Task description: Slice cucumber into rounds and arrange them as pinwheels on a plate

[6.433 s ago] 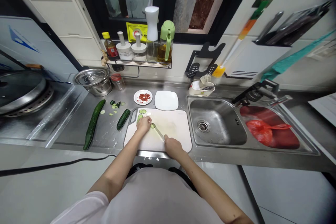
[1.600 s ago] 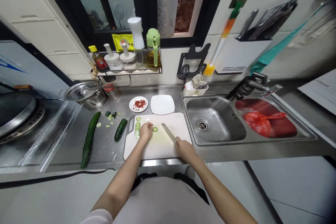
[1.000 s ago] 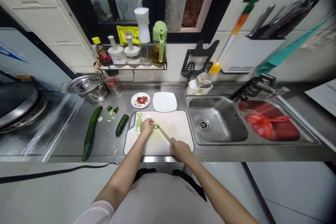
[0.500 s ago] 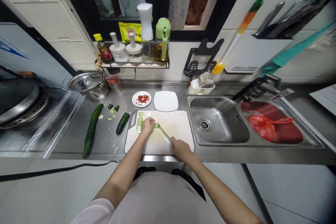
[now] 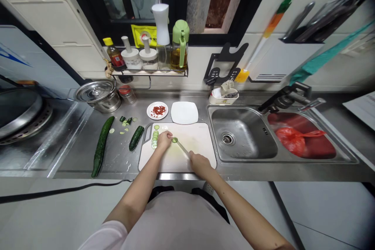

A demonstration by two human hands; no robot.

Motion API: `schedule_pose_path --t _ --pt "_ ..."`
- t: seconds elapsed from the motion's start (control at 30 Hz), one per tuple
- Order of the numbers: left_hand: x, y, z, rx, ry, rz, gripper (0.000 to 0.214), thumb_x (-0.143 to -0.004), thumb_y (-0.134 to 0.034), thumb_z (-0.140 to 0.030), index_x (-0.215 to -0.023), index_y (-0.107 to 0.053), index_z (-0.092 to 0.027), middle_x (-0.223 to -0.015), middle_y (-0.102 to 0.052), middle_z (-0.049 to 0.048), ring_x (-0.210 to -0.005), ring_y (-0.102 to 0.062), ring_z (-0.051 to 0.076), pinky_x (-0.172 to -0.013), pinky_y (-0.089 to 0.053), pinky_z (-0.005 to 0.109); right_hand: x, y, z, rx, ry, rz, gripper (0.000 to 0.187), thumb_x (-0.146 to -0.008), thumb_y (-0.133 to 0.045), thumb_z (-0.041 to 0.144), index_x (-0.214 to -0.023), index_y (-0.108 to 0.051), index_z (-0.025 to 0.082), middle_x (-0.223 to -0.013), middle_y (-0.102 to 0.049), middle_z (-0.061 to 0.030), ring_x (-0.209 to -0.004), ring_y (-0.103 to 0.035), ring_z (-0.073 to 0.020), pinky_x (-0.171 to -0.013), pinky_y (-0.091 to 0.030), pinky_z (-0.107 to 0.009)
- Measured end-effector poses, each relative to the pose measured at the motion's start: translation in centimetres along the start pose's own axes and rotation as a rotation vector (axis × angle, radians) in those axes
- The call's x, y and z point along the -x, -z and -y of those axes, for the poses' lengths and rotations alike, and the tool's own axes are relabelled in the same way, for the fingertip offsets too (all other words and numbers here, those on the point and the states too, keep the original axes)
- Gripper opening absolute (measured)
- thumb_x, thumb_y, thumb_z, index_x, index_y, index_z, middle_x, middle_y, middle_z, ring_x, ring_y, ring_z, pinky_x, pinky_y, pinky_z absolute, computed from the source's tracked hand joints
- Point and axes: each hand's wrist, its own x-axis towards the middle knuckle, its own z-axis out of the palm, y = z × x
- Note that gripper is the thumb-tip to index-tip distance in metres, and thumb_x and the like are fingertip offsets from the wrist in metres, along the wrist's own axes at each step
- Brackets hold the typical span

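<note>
My right hand (image 5: 200,165) is wrapped round the handle of a kitchen knife (image 5: 183,149), its blade slanting up and left over the white cutting board (image 5: 202,136). A green cucumber slice (image 5: 175,140) sits at the blade's far end. Close beside that slice is my left hand (image 5: 164,140), fingers curled together; whatever they may hold is hidden. Several pale cucumber slices (image 5: 155,139) lie overlapping in a column on the board's left side. Left of the board rest a cut cucumber piece (image 5: 136,138) and a long whole cucumber (image 5: 102,146).
Behind the board stand a small plate of red bits (image 5: 150,116) and a white square plate (image 5: 184,113). Cucumber scraps (image 5: 125,123) lie on the steel counter. A lidded pot (image 5: 107,103) is back left. To the right is a sink (image 5: 249,152) holding a red bag (image 5: 290,140) in its second basin.
The view has shifted very slightly. Both hands, the knife and the slice at its end stay almost in the same place on the board.
</note>
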Motion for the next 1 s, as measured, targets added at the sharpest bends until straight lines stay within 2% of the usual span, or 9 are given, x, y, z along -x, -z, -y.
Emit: schedule_pose_path --t 0.63,1.0 --pt "0.2 0.4 -0.4 -0.005 0.018 0.016 0.012 -0.073 -0.068 -0.016 -0.084 -0.070 -0.021 -0.082 -0.070 0.0013 -0.078 -0.063 0.015 -0.070 -0.044 0.024 0.1 0.3 0.4 -0.012 0.005 -0.021 0.032 -0.092 -0.033 0.011 -0.119 -0.050 0.014 -0.106 -0.068 -0.0169 -0.100 -0.066 -0.0242 -0.075 -0.046 -0.032" --pt "0.6 0.3 -0.4 -0.042 -0.030 0.002 0.013 -0.077 -0.065 -0.015 -0.089 -0.069 -0.020 -0.083 -0.070 0.0020 -0.083 -0.063 0.017 -0.076 -0.044 0.025 1.3 -0.9 -0.7 -0.017 -0.004 -0.011 0.030 -0.093 -0.032 0.012 -0.116 -0.050 0.014 -0.103 -0.068 -0.0175 -0.098 -0.066 -0.0265 -0.073 -0.043 -0.032"
